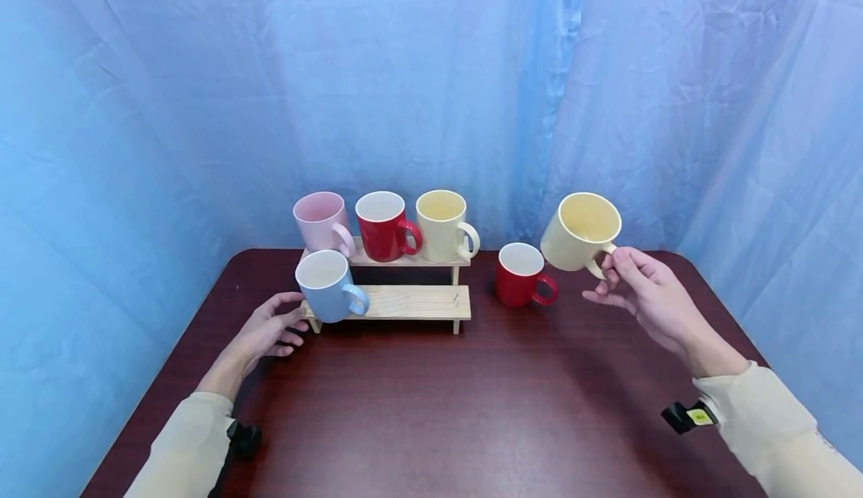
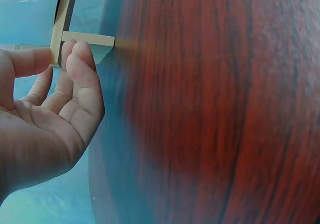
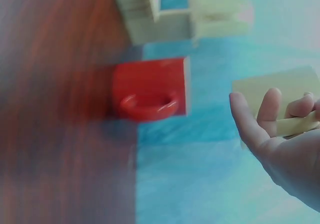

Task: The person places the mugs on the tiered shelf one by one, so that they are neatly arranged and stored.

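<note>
My right hand (image 1: 647, 296) holds a yellow mug (image 1: 573, 232) by its handle, up off the table at the right. In the right wrist view its fingers curl around the yellow handle (image 3: 295, 126). My left hand (image 1: 270, 327) pinches the left end of the lower step of a two-tier wooden rack (image 1: 411, 302); the left wrist view has the thumb (image 2: 35, 61) on one face of the board. A light blue mug (image 1: 325, 292) stands on that step, beside the left fingers. Along the upper step stand a pink mug (image 1: 320, 221), a red mug (image 1: 381, 232) and another yellow mug (image 1: 440, 232).
A second red mug (image 1: 518, 281) stands on the dark wood table (image 1: 431, 408), between the rack and the raised yellow mug, handle to the right. Blue curtains (image 1: 431, 93) hang behind and on both sides of the table.
</note>
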{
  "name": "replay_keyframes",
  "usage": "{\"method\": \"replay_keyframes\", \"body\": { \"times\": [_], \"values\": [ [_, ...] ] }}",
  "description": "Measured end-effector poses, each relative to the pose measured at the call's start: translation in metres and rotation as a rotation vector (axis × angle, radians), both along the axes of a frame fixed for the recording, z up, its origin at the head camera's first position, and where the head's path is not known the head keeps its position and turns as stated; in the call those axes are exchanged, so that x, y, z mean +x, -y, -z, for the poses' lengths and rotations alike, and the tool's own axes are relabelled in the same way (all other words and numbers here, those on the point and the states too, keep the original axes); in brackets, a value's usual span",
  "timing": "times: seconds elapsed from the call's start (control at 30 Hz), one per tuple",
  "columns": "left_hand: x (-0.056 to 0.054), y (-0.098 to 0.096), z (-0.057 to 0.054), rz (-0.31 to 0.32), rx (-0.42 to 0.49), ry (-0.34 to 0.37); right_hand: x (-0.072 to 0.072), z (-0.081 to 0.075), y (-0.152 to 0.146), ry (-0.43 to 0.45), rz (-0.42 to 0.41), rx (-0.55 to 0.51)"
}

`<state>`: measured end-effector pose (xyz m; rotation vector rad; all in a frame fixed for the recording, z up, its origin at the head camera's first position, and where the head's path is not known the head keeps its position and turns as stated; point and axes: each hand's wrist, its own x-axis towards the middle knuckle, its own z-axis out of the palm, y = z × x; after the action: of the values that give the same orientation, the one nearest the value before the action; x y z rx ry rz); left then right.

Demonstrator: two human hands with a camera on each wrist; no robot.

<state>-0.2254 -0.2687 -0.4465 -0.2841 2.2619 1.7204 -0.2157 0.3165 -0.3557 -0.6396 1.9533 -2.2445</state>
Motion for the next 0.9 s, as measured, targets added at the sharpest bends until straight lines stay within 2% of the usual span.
{"method": "replay_keyframes", "body": {
  "times": [0.2,0.43,0.67,0.9],
  "values": [
    [-0.001,0.001,0.001,0.006,0.003,-0.009,0.009,-0.021,0.019,0.014,-0.104,-0.006],
    [-0.002,0.001,0.003,0.008,0.008,-0.016,0.012,-0.029,0.049,0.031,-0.172,0.019],
    [-0.001,0.001,0.003,0.012,0.011,-0.014,0.007,-0.024,0.084,0.049,-0.187,0.090],
    [0.000,0.002,0.003,0.008,0.008,-0.011,0.000,-0.013,0.126,0.120,-0.190,0.135]
  ]
}}
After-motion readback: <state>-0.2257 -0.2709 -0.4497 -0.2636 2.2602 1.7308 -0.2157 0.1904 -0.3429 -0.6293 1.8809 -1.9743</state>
